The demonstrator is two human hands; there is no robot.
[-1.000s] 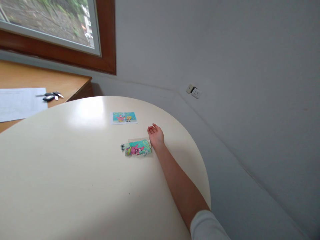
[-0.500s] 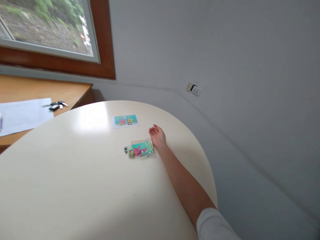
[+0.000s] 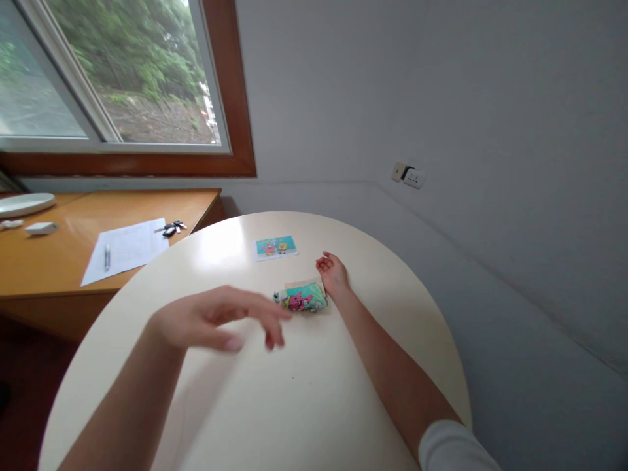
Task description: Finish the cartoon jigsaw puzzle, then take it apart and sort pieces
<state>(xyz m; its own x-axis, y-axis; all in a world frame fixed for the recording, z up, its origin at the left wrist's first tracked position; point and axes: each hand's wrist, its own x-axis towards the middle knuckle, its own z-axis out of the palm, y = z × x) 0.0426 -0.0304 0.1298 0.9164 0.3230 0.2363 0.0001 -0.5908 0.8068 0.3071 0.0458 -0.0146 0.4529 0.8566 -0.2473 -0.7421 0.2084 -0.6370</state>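
Observation:
My left hand (image 3: 223, 318) hovers above the near left part of the round cream table (image 3: 275, 425), its fingers apart and holding nothing; motion smears it a little. My right hand (image 3: 334, 273) rests on the tabletop, palm turned up, fingers loosely bent with nothing in them. Just left of its wrist lies a flat teal packet (image 3: 305, 298) printed with pink cartoon figures, on top of a beige sheet. At its left end is a small dark and grey item, too small to name. Farther back is a teal cartoon picture card (image 3: 276, 246) on white paper.
A wooden desk (image 3: 122, 203) adjoins the table at left. On it are a paper sheet (image 3: 140, 242) with a pen (image 3: 106, 258), keys (image 3: 171, 227), a white box (image 3: 42, 228) and a white round tray (image 3: 24, 205). Behind are a window and a wall socket (image 3: 415, 178).
My left hand has come into view from the lower left, over the table. The right hand stays beside the packet. The camera has turned left, so the scene sits farther right.

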